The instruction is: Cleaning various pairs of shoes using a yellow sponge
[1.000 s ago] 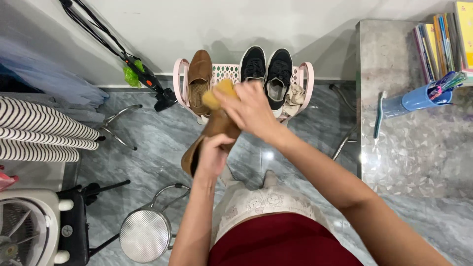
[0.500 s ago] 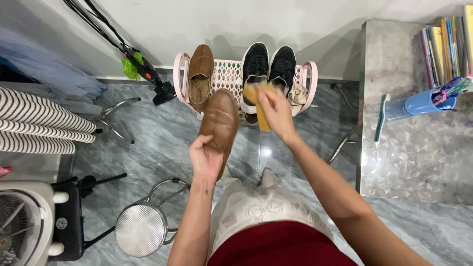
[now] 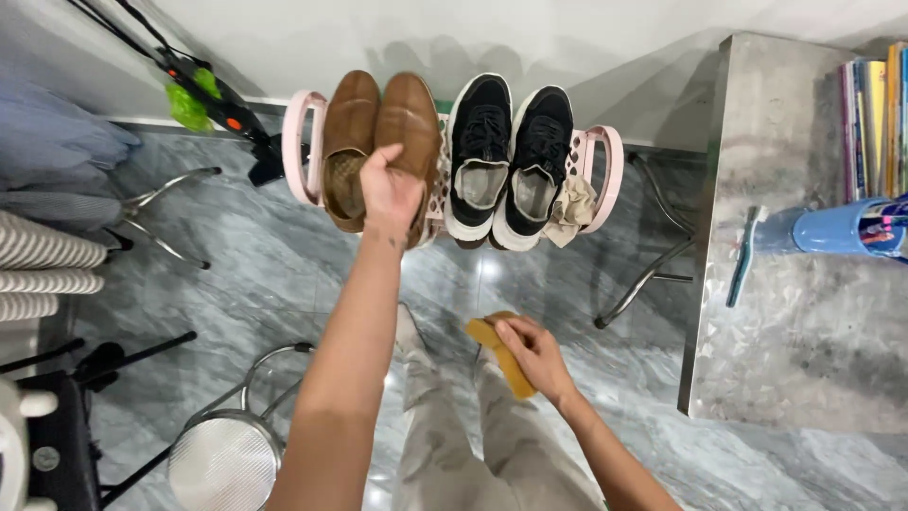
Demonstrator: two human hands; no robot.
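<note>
The left hand is closed around the heel of a brown shoe, which lies on the pink rack just beside its brown mate, toes toward the wall. The shoe appears seated on the shelf, but the hand has not let go, so placement judges as nearly complete; release is what remains. The right hand is down near the knees, well apart from the rack, fingers wrapped around a yellow sponge. The sponge touches no shoe.

Rack contents, left to right:
- the brown pair, side by side and touching;
- a pair of black sneakers with white soles, side by side;
- a crumpled beige cloth at the right end, just beside the right sneaker.

A lower shelf cannot be made out.

On the metal table, a blue cup lies tilted and holds pens; books stand behind it.
</note>
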